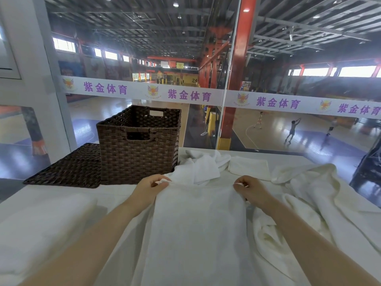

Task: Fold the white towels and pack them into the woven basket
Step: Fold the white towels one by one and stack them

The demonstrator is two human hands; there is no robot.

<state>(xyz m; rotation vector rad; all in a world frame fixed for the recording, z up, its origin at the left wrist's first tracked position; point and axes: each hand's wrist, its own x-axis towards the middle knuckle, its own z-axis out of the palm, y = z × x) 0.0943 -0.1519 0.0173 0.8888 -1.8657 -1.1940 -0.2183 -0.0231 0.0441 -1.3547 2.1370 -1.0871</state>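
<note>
Both hands' fingers, left hand (151,187) and right hand (250,188), pinch the soft white towel's (198,223) far corners beside the woven basket (136,157).

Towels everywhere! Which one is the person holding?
The flat middle towel: left hand and right hand pinch its far corners. The others lie crumpled or folded, untouched.

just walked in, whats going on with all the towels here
A person is folding white towels at a table. The left hand and right hand each pinch a far corner of one spread towel. The woven basket stands behind, its lid beside it. More crumpled towels wait on the right.
</note>
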